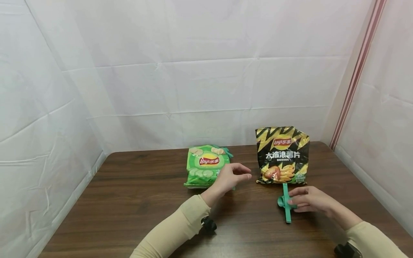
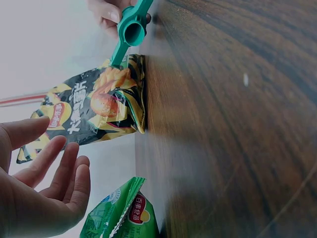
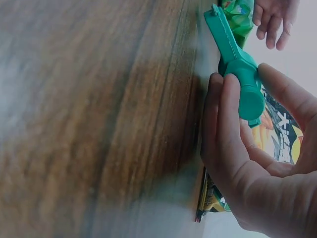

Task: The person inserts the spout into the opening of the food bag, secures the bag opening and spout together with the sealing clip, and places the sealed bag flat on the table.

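My right hand (image 1: 312, 201) pinches a teal bag clip with a round pour spout (image 1: 286, 211) between thumb and fingers. In the right wrist view the clip's spout (image 3: 251, 104) sits between the fingertips, its long bar pointing away. Right behind the clip, a black and yellow chip bag (image 1: 282, 154) stands upright with its printed front facing me. My left hand (image 1: 227, 176) hovers with loosely bent fingers and holds nothing. It overlaps the right edge of a green chip bag (image 1: 201, 163) in the head view. In the left wrist view its fingers (image 2: 59, 168) are spread apart.
Another teal piece (image 1: 228, 152) shows at the top right corner of the green bag, partly hidden behind it. Everything rests on a dark brown wooden table (image 1: 129, 200). White cloth (image 1: 206, 86) hangs at the back and both sides, with a red stripe at the right.
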A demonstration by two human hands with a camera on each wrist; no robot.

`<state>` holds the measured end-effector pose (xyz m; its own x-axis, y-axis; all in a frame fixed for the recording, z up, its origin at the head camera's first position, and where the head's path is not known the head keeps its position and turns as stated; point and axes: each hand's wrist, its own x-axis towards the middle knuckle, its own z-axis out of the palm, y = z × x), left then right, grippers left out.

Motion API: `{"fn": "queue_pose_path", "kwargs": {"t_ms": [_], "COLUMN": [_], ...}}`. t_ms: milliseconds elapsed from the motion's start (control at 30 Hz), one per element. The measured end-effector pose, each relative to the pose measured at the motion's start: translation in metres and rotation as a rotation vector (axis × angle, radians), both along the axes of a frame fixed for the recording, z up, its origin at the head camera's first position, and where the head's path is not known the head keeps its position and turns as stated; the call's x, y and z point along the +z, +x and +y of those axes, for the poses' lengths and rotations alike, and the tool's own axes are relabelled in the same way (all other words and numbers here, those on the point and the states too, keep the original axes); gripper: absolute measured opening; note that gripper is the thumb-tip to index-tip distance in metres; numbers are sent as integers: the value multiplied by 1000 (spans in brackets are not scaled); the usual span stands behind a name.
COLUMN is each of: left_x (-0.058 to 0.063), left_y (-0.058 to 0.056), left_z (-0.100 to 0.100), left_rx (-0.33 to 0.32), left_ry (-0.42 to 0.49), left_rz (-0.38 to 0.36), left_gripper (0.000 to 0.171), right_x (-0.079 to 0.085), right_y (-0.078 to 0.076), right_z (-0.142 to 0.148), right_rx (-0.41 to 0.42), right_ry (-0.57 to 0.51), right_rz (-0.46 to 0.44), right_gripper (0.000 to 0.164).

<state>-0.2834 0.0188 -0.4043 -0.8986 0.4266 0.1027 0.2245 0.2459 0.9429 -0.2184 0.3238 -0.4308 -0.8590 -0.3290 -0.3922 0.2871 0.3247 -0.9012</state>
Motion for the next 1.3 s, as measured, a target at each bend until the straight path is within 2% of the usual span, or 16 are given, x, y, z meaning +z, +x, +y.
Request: {"fn": "queue_pose_path", "kwargs": {"t_ms": [300, 467, 633, 867, 1133, 1300], "left_x": [2, 6, 9, 12, 13, 20], "left_y": [-1, -1, -3, -4, -6, -7], "left_z": [0, 0, 0, 1, 4, 6], "left_rx": [11, 9, -8, -14, -13, -17], "left_ry": [-13, 2, 42, 52, 51, 33], "left_rz": [-20, -26, -28, -9, -12, 38], "left_gripper": [18, 15, 16, 23, 22, 25], "right_x": [13, 25, 35, 45, 56, 62], "right_y": [-2, -4, -6, -9, -14, -16], "right_z": [0, 0, -1, -6, -13, -20], "right_rx": [-49, -69, -83, -88, -81, -80], "right_ry": [-7, -37, -14, -18, 5, 35], "right_rz": [50, 78, 118, 150, 186, 191], "right_gripper": [57, 53, 57, 59, 58, 58]}}
